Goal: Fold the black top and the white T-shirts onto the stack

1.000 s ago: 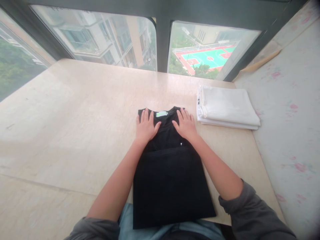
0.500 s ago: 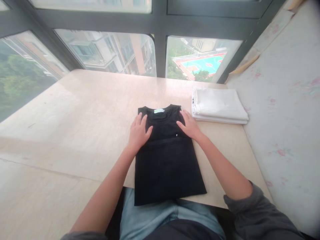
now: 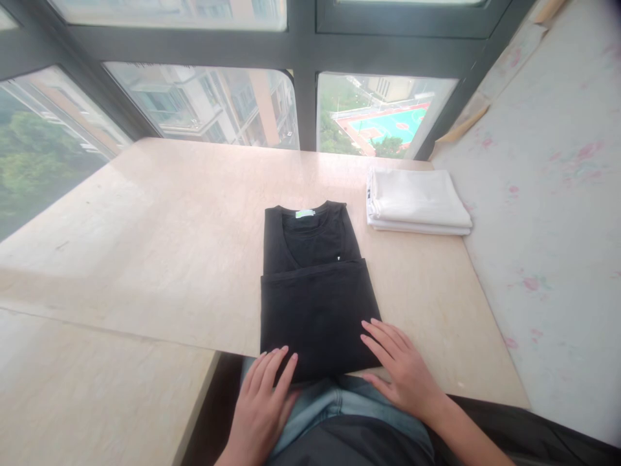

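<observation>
Left of the left hand [image 3: 264,396], a pale surface [image 3: 121,252] extends toward the windows [image 3: 194,107]. The left hand itself is palm down, its fingers parted over the near left corner of a folded black shirt [image 3: 315,310]; whether they press on the cloth cannot be told. Ahead of and between the hands lies the shirt, flat, its near part doubled toward the neckline, the label [image 3: 305,213] farthest from the hands. The fabric is judged light, limp and not fragile, with loose layers apt to slip apart; a hold at both near corners, thumbs beneath and fingers above, should gather every layer. The right hand [image 3: 402,370], likewise spread, has its fingertips at the shirt's right edge, thumb apart. Ahead and to the right of it, a stack of folded white cloth [image 3: 417,197] rests beside the patterned wall [image 3: 548,259].
</observation>
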Available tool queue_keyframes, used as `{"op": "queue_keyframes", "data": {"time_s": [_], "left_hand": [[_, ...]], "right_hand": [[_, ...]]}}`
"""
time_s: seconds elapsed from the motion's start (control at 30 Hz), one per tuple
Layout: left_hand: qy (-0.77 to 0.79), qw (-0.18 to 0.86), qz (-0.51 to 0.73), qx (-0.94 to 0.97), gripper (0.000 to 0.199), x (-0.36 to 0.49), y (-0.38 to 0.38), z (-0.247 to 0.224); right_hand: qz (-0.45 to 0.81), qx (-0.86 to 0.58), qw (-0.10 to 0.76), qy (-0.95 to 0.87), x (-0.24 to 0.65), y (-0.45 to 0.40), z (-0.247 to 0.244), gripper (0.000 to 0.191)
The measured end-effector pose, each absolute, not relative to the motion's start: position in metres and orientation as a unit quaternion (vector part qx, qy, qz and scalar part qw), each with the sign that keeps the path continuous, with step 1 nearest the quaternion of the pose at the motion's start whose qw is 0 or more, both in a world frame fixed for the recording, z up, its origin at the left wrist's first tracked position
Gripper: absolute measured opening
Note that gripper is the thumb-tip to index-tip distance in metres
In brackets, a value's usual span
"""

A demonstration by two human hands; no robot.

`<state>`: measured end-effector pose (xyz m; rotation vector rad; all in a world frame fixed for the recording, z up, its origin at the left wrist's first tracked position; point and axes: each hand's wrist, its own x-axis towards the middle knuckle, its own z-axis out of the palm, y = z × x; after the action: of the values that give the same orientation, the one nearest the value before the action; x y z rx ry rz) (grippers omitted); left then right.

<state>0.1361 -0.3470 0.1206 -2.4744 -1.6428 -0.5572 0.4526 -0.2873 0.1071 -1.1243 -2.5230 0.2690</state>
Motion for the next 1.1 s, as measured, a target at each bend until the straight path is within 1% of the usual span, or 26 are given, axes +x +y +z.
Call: {"op": "queue_keyframes", "data": {"time_s": [0.03,0.17,0.23,0.3,0.37,0.47,0.6,0.67,0.77,0.87,0.9,0.97,1.03,1.1], "left_hand": [[-0.540,0.067,-0.189,-0.817,0.036,0.132,-0.345,0.120],[-0.504,0.083,-0.228,-0.829,0.051,0.116,-0.337,0.118],[-0.486,0.068,-0.247,-0.836,0.053,0.109,-0.337,0.117],[-0.477,0.032,-0.266,-0.837,0.053,0.103,-0.340,0.117],[-0.496,-0.012,-0.290,-0.818,0.050,0.099,-0.346,0.117],[-0.549,-0.084,-0.319,-0.768,0.044,0.096,-0.354,0.120],[-0.563,-0.173,-0.340,-0.733,0.031,0.095,-0.355,0.138],[-0.565,-0.195,-0.358,-0.717,0.025,0.095,-0.352,0.154],[-0.583,-0.217,-0.390,-0.679,0.018,0.096,-0.341,0.183],[-0.615,-0.203,-0.432,-0.628,0.009,0.099,-0.308,0.206],[-0.626,-0.191,-0.451,-0.607,0.010,0.099,-0.289,0.211],[-0.645,-0.182,-0.486,-0.561,0.022,0.100,-0.241,0.215],[-0.635,-0.232,-0.501,-0.540,0.034,0.101,-0.184,0.210],[-0.623,-0.299,-0.491,-0.531,0.044,0.101,-0.130,0.197]], "right_hand": [[0.089,-0.402,0.176,-0.894,0.452,-0.289,0.107,0.057],[0.072,-0.414,0.169,-0.891,0.448,-0.293,0.107,0.062],[0.064,-0.423,0.165,-0.889,0.444,-0.299,0.106,0.061],[0.053,-0.434,0.166,-0.884,0.442,-0.309,0.103,0.056],[0.048,-0.439,0.185,-0.878,0.442,-0.321,0.099,0.056],[0.065,-0.430,0.245,-0.867,0.447,-0.333,0.094,0.062],[0.139,-0.423,0.330,-0.832,0.459,-0.332,0.105,0.061],[0.191,-0.427,0.357,-0.808,0.463,-0.324,0.121,0.057],[0.240,-0.438,0.389,-0.774,0.466,-0.305,0.155,0.042],[0.232,-0.450,0.417,-0.754,0.462,-0.266,0.186,0.025],[0.219,-0.461,0.431,-0.744,0.459,-0.248,0.192,0.020],[0.201,-0.497,0.465,-0.704,0.450,-0.202,0.197,0.014],[0.238,-0.536,0.483,-0.650,0.437,-0.149,0.191,0.024],[0.287,-0.559,0.476,-0.615,0.423,-0.100,0.175,0.038]]}}
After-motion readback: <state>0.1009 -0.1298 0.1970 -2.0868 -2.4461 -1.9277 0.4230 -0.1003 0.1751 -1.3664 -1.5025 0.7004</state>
